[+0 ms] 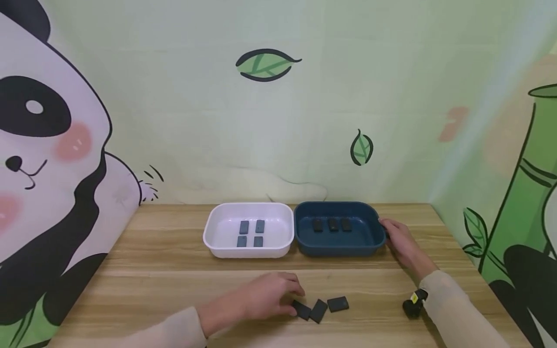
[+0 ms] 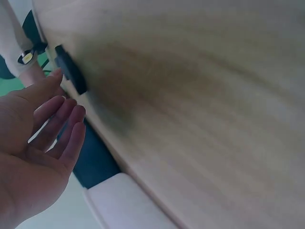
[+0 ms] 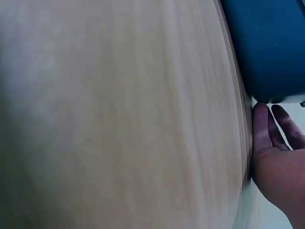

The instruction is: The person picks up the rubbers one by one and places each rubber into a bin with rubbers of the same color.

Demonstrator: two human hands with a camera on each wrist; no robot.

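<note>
On the wooden table, my left hand [image 1: 271, 296] hovers with thumb and fingers spread apart beside three small black rectangular tiles [image 1: 318, 311]. Its thumb is right at the end of the nearest black tile [image 1: 301, 310], and the other two lie just to the right. In the left wrist view the same hand [image 2: 45, 129] has loosely bent fingers with a gap between them and the thumb. My right hand [image 1: 402, 241] touches the right end of the dark blue tray [image 1: 339, 251]; in the right wrist view its fingers [image 3: 261, 126] are nearly straight against the tray's end.
Three black tiles [image 1: 332, 224] lie in a row in the blue tray. To its left, close alongside, is a white tray [image 1: 249, 252] holding several grey-blue tiles [image 1: 259, 226]. Behind the table hangs a printed backdrop [image 1: 187, 111]. A black device [image 1: 414, 304] sits at the right wrist.
</note>
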